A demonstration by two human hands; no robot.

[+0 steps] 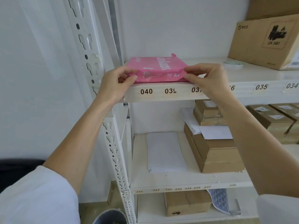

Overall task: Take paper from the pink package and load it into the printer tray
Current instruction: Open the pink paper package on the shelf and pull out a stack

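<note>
A pink package [157, 68] of A4 paper lies flat on the upper shelf [161, 92] of a white metal rack, above the labels 040 and 039. Its far right corner is torn open. My left hand [116, 83] pinches the wrapper at the near left corner. My right hand [207, 75] pinches the wrapper at the near right corner. Both hands rest at the shelf's front edge. No printer or printer tray is in view.
A large cardboard box [265, 41] and a roll of tape [233, 64] sit to the right on the same shelf. The shelf below holds a stack of white sheets [165, 152] and several brown boxes [215, 152]. The rack's upright post [90, 62] stands to the left.
</note>
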